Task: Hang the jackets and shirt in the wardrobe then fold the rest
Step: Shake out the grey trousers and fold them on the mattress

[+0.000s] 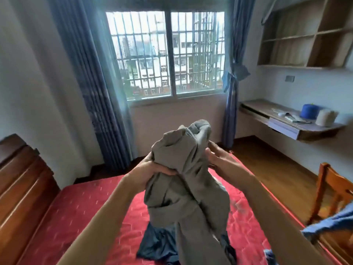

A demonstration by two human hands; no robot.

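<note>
grey garment (181, 178) bunched, held up over the red mattress (86, 217); its tail hangs down to a dark blue garment (156, 243) lying there | left hand (152, 169) fingers curled round a fold | right hand (221, 159) fingers loosely spread, touching its side | wooden chair (334, 184) at right; blue cloth (328, 224) draped on it

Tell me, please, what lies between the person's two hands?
A bunched grey garment, gripped by the left hand and touched by the right hand, as the head view shows.
</note>
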